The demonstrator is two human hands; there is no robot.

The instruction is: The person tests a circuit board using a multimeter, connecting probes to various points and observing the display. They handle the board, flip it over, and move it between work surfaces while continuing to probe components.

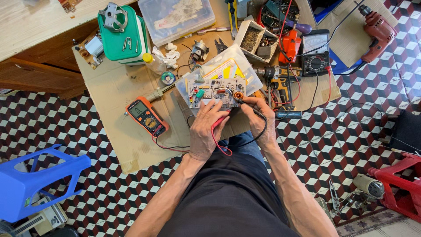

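A white circuit board [214, 90] with a copper coil lies on a clear plastic box lid [250, 70] at the middle of a cardboard sheet [118, 94]. My left hand [207, 130] grips a red test probe [218, 123] pointing at the board's near edge. My right hand [260, 115] holds a black test probe [245, 102] with its tip touching the board beside the coil. Red and black leads loop back to an orange multimeter [145, 116] lying left of my hands.
A green container [123, 37], a clear parts box [177, 17], a black multimeter [315, 53], a cordless drill [278, 81] and small tools crowd the cardboard's far side. A red drill [378, 28] lies far right. A blue stool [37, 182] and red stool [401, 182] flank me.
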